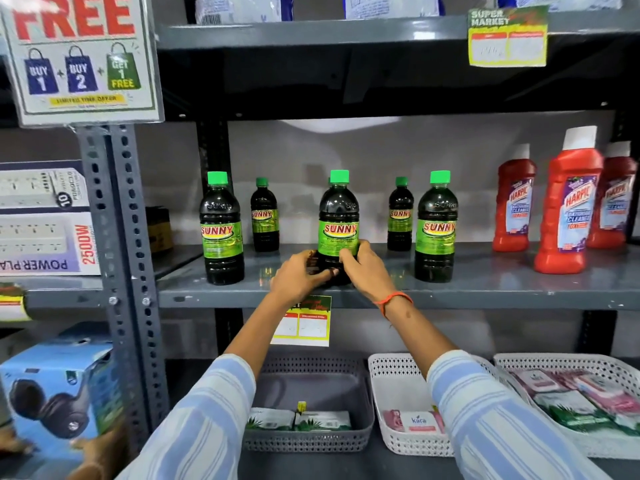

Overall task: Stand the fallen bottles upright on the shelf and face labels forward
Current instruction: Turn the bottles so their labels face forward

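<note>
**Centre bottle upright, task nearly finished**

The left hand (300,271) and right hand (367,268) are wrapped around the lower half of the middle Sunny bottle (338,223), which stands at the front edge of the grey shelf (502,285) — label already forward. The four other Sunny bottles stand upright too, labels readable. No bottle lies fallen in view — probably only letting go or a final nudge remains.

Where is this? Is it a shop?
Most likely a supermarket aisle. A "Buy 2, get 1 free" sign hangs at the left, a "Super Market" price tag is stuck on the shelf edge, and matching Sunny bottles stand in rows on the metal shelf.
</note>
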A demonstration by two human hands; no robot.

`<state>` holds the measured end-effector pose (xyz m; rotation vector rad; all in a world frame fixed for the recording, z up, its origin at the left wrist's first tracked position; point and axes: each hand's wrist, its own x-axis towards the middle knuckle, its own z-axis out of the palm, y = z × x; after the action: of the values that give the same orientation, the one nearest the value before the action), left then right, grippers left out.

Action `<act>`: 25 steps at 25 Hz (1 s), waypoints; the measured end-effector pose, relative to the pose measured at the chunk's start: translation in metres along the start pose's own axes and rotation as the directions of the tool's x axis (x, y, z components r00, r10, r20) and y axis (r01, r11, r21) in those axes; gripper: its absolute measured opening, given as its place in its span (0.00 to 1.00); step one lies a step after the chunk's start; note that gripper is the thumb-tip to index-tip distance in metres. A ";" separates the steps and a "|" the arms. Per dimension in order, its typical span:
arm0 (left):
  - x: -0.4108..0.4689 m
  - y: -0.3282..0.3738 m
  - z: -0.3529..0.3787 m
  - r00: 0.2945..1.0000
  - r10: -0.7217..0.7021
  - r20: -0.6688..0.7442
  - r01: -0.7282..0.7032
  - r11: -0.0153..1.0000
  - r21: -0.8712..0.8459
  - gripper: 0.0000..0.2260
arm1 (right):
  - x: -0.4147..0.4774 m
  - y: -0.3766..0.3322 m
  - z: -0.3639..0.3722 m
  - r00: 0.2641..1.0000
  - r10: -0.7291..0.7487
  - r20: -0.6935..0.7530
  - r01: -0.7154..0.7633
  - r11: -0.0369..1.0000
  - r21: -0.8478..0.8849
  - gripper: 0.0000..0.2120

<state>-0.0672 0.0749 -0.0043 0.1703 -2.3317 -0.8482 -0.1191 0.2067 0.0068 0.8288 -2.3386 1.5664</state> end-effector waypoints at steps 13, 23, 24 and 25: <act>-0.041 -0.026 -0.045 0.819 0.163 -0.551 -0.144 0.986 0.078 0.25 | -0.032 -0.044 0.036 0.786 -0.242 -0.569 0.419 0.885 0.203 0.21; -0.034 -0.088 -0.113 0.942 -0.117 -0.313 0.165 0.978 0.131 0.21 | 0.012 -0.082 0.133 0.930 -0.028 0.367 0.034 0.999 -0.011 0.23; -0.031 -0.089 -0.114 0.944 -0.109 -0.311 0.161 0.976 0.147 0.21 | 0.014 -0.081 0.132 0.932 -0.040 0.361 0.045 0.999 -0.003 0.21; -0.029 -0.089 -0.115 0.949 -0.105 -0.298 0.156 0.976 0.154 0.21 | 0.015 -0.081 0.132 0.931 -0.048 0.362 0.050 0.999 0.004 0.21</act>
<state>0.0184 -0.0468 -0.0073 0.4966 -2.1332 -0.6296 -0.0687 0.0607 0.0222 1.2601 -2.5386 1.4905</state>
